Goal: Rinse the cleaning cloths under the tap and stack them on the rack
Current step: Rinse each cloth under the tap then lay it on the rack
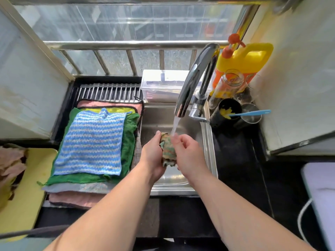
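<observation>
Head view, the only one: both forearms reach in over the sink (207,149), hands meeting right under the tap (194,78). The left hand (152,153) is wrapped round the bunched cloth (169,151) from the side, thumb up along its top edge, fingers curled behind. The right hand (188,151) pinches the other side w/ curled fingers, so neither hand is open and both have hold of the same cloth. The water stream (175,125) lands on the cloth's top and the right knuckles. It's prob. held scrunched and upright so water runs through the folds and drains into the basin, not onto the counter. I judge this as mid-rinse, w/ wringing to follow. The rack (108,91) sits just L of the sink, a short carry away, and its bare bars show only at the back. On it lies a flat stack: blue-striped cloth (90,142) on top, green cloth (129,134) under it, then grey and pink cloth (72,198) layers, edges roughly squared so the pile stays level. Far L, a yellow tray (39,171) holds a crumpled pile of cloths (11,164), prob. the unrinsed ones, though I can't tell for sure. A detergent jug (244,58) stands behind the tap, R side, out of the way. Main risk: drips across the counter btwn sink and rack if the cloth isn't squeezed first.
</observation>
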